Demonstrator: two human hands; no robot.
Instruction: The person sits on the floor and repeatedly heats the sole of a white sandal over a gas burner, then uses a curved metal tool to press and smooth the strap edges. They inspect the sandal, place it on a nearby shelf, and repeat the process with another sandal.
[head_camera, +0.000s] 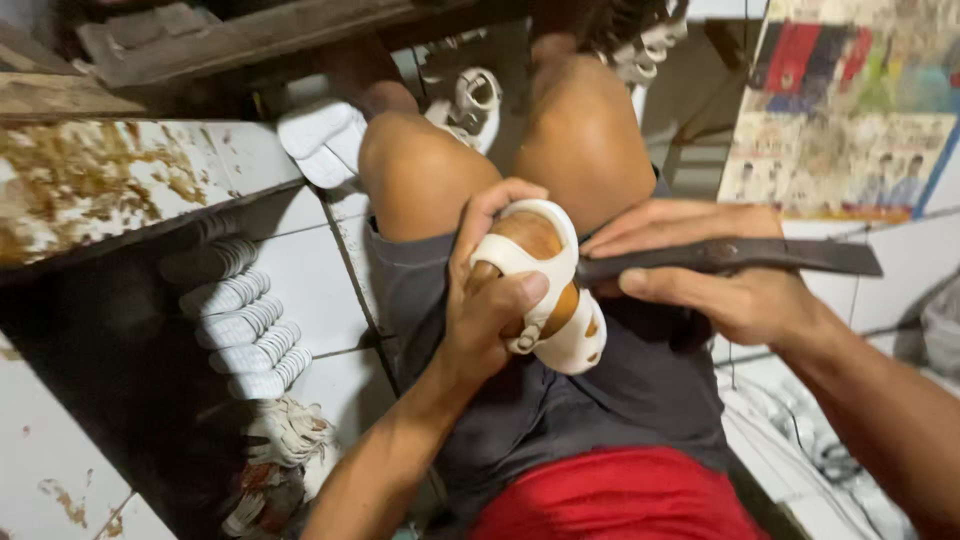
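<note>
- Left hand (490, 300) wraps tight around a white sandal (545, 290) on a brown last, thumb pressed across the strap, fingers curled over the top.
- The sandal sits in the lap, against grey shorts (560, 400), just below the two bare knees.
- Right hand (720, 290) grips a dark flat tool (730, 257), thumb underneath and fingers laid along its top.
- The tool lies level, its tip touching the sandal's right side.
- Off to the left, a stack of white soles (240, 320) rests on the tiled floor (310, 290).
- More white sandals (470, 105) lie beyond the knees.
- A rusty white surface (120, 180) fills the upper left.
- A red shirt (620, 495) shows at the bottom edge.
</note>
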